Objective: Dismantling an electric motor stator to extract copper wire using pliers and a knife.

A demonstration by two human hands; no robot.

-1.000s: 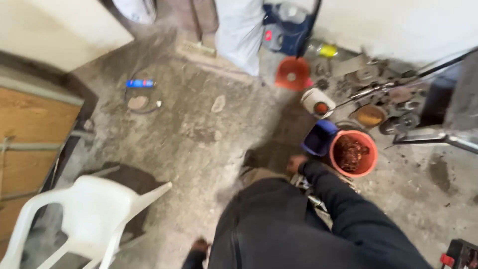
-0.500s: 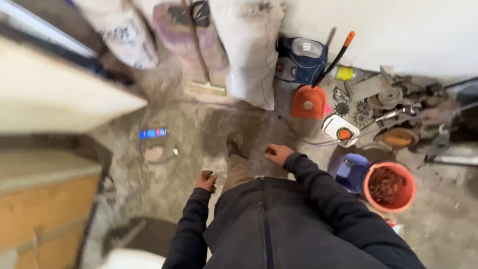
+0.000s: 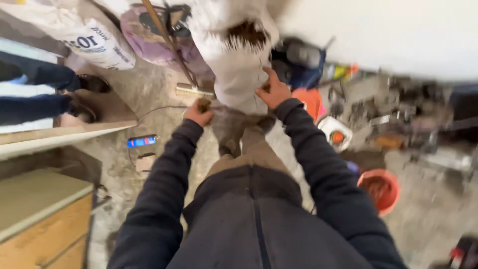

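A tall white sack (image 3: 234,60) stands on the concrete floor straight ahead, its top torn open on dark contents. My left hand (image 3: 199,113) is clenched at the sack's lower left corner. My right hand (image 3: 273,89) presses on its right side, thumb and fingers pinching the fabric. Both arms are stretched forward in dark sleeves. The view is blurred by motion.
A broom (image 3: 191,89) leans by a purple sack (image 3: 149,35) and a printed white sack (image 3: 74,35). Another person's legs (image 3: 45,79) stand at left. An orange bucket (image 3: 381,189), a white tub (image 3: 336,134) and metal clutter lie right. A wooden cabinet (image 3: 40,219) is at near left.
I have stepped towards the sacks and the view has tilted up. Both hands have risen from near my waist and reached the white sack.
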